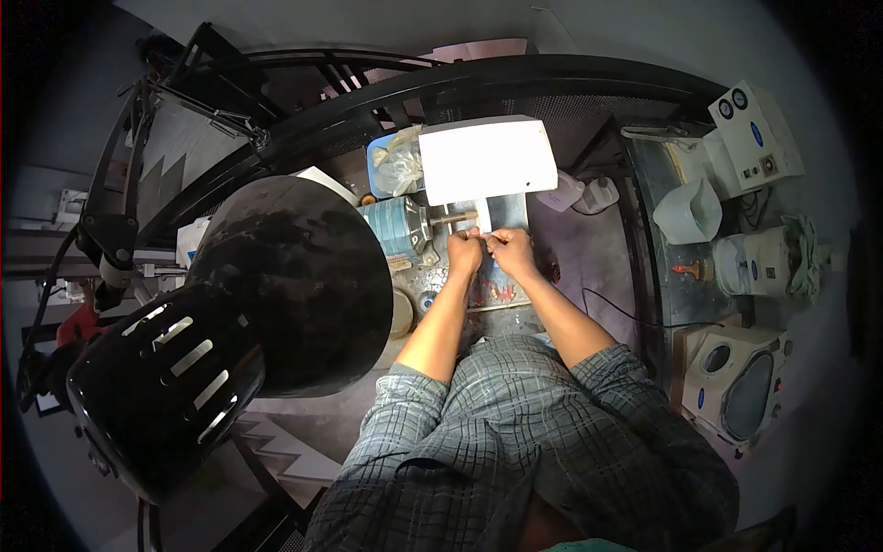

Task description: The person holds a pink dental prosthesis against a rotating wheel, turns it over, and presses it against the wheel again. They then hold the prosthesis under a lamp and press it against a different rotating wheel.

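Both my hands are together in front of a blue bench motor point(394, 227) with a metal shaft point(453, 219). A pale wheel point(484, 216) sits at the shaft's end, under a white box-shaped hood point(488, 161). My left hand point(464, 251) is closed in a pinch just below the shaft. Close beside it, my right hand point(512, 251) is pinched too, its fingertips right at the wheel's lower edge. Something small and pale shows between the fingertips of both hands; I cannot tell what it is.
A large black lamp point(294, 285) fills the left side, near my left forearm. Behind the motor is a blue basin point(376, 172) with a plastic bag point(401, 166). White jugs point(563, 193) stand right of the hood. A side bench holds a white container point(688, 212) and machines point(759, 138).
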Demonstrator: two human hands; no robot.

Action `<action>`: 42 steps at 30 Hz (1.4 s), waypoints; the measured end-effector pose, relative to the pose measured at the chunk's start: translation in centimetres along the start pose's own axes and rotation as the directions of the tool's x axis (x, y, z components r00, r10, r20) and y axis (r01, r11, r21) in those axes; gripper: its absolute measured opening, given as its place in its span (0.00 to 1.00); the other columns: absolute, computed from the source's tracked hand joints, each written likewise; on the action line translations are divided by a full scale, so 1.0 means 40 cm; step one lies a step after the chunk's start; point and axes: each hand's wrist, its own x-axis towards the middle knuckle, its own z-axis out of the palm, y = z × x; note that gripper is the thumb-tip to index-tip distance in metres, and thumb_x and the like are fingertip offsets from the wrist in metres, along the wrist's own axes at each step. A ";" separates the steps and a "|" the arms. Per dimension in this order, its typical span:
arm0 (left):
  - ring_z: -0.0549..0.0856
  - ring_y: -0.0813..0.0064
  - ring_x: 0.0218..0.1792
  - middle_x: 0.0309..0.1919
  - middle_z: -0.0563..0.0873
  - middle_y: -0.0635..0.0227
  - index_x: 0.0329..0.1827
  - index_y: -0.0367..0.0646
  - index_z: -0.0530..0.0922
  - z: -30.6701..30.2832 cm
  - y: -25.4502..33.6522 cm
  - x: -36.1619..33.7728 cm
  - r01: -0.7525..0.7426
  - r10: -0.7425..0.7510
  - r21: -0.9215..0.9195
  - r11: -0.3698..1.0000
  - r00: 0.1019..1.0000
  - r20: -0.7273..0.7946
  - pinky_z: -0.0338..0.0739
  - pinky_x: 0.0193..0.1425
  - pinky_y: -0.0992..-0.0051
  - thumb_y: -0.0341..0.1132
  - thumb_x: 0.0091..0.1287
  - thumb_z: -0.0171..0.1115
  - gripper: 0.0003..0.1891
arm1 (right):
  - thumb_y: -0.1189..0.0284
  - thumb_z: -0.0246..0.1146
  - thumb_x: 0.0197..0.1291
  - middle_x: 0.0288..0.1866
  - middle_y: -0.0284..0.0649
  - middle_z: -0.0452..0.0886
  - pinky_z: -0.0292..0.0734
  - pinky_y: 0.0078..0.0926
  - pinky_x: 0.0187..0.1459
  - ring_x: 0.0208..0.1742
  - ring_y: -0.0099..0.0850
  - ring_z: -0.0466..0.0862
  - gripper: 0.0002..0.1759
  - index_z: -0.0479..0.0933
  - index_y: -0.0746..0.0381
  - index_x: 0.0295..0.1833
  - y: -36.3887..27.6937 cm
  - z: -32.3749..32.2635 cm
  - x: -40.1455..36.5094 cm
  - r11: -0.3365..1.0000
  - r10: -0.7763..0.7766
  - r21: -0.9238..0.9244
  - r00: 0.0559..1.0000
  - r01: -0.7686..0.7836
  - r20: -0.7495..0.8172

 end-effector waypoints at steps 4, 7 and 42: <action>0.72 0.83 0.18 0.18 0.79 0.68 0.23 0.33 0.77 0.014 -0.003 -0.012 0.059 -0.069 -0.241 0.969 0.997 -0.036 0.63 0.20 0.79 0.28 0.62 0.55 0.10 | 0.72 0.60 0.52 0.18 0.34 0.78 0.69 0.21 0.24 0.20 0.19 0.75 0.08 0.79 0.67 0.29 0.011 -0.015 0.003 0.993 0.018 0.114 1.000 -0.019 0.010; 0.72 0.82 0.18 0.20 0.79 0.68 0.25 0.33 0.78 0.012 0.015 -0.029 0.090 -0.101 -0.281 0.955 0.995 -0.027 0.64 0.20 0.80 0.26 0.61 0.55 0.08 | 0.75 0.59 0.54 0.18 0.32 0.76 0.67 0.18 0.22 0.20 0.18 0.73 0.07 0.79 0.68 0.29 -0.003 -0.026 -0.002 0.982 0.031 0.186 0.999 -0.035 0.027; 0.74 0.80 0.22 0.22 0.79 0.68 0.26 0.35 0.75 -0.001 -0.028 0.002 0.073 -0.077 -0.346 0.935 0.997 0.003 0.68 0.27 0.80 0.24 0.62 0.53 0.07 | 0.71 0.61 0.56 0.20 0.33 0.78 0.68 0.16 0.22 0.19 0.17 0.73 0.10 0.81 0.68 0.33 0.003 -0.011 0.002 0.990 0.070 0.115 0.990 -0.084 0.124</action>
